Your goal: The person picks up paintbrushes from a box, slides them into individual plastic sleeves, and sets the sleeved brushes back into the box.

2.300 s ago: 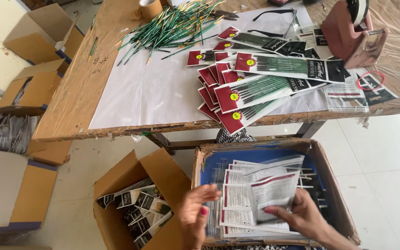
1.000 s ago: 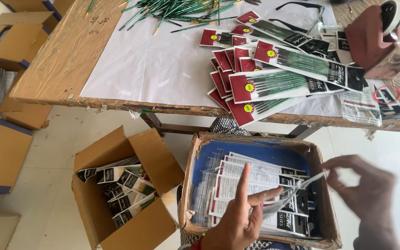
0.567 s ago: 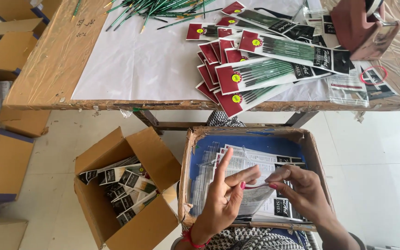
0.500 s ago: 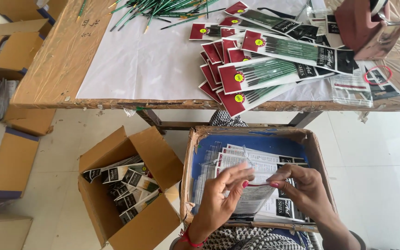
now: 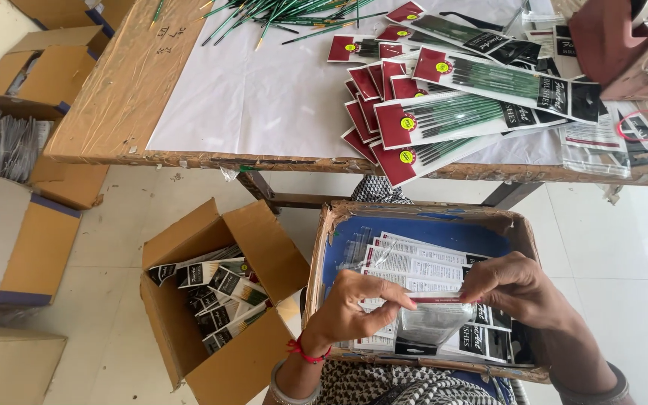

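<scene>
Both hands hold one clear plastic sleeve [image 5: 435,319] over a cardboard box [image 5: 324,247] lined with blue and filled with flat printed sleeves. My left hand [image 5: 358,304] pinches the sleeve's left top edge between thumb and fingers. My right hand [image 5: 515,289] pinches its right top edge. The sleeve hangs down between them, transparent and seemingly empty. On the table above, a fan of red-topped packs [image 5: 444,116] holding green brushes lies on white paper [image 5: 264,90]. Loose green brushes [image 5: 286,11] lie at the far edge.
A smaller open cardboard box [image 5: 256,352] with black-and-white packs stands left of the blue-lined box. Folded cartons [image 5: 16,247] sit on the floor at left. A maroon tape dispenser [image 5: 616,45] and more sleeves [image 5: 601,139] rest at the table's right end.
My hands came together over the blue-lined box and took one sleeve between them; before, the right hand was apart at the right. The view shifted slightly.
</scene>
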